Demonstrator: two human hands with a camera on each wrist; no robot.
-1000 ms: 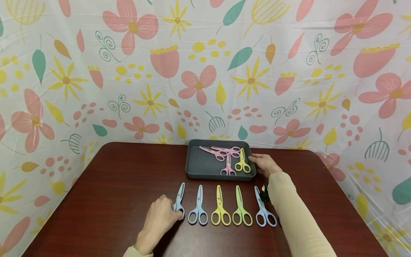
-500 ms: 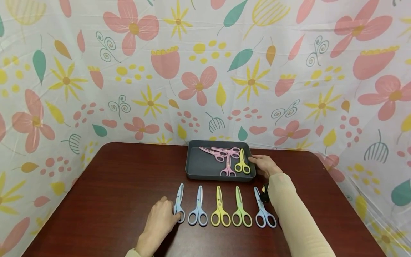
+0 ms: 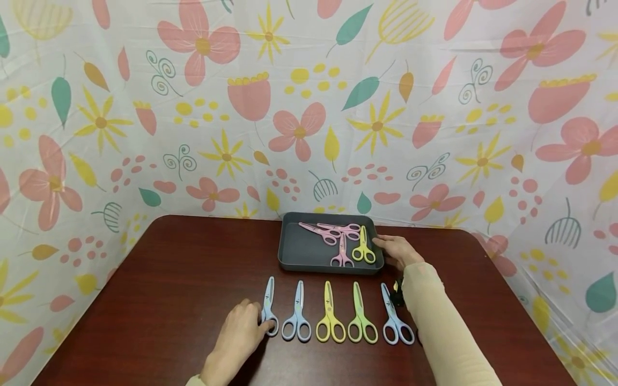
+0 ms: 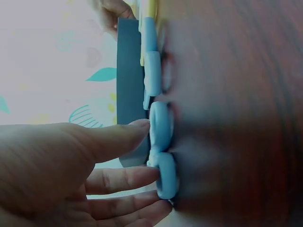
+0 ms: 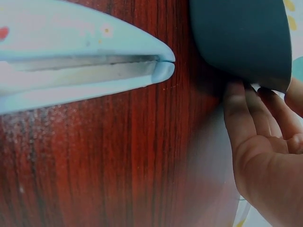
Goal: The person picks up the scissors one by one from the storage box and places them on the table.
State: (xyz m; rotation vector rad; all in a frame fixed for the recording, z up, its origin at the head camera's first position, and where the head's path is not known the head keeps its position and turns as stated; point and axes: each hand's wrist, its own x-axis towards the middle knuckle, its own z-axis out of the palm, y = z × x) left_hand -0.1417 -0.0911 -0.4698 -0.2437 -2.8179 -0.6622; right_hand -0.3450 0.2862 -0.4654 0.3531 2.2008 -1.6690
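Note:
At the left end of a row of scissors, my left hand (image 3: 241,324) holds the handles of a pair of light blue scissors (image 3: 269,303) lying on the table, blades pointing away. In the left wrist view the thumb is at one finger loop (image 4: 161,125) and fingertips touch the other. My right hand (image 3: 397,251) grips the right side of a dark grey tray (image 3: 299,265), fingers low against its wall, thumb at the rim. Inside the tray lie three pink scissors (image 3: 318,232) and one yellow pair (image 3: 363,249).
Beside the held pair, the row continues with blue scissors (image 3: 297,316), yellow scissors (image 3: 330,316), green scissors (image 3: 359,316) and another blue pair (image 3: 395,316), under the right forearm's edge. The dark red table (image 3: 183,268) meets a flowered curtain (image 3: 309,134) behind the tray.
The leftmost blue scissors have shifted slightly left and turned more upright in the head view, with my left hand at them. The right hand stays at the tray.

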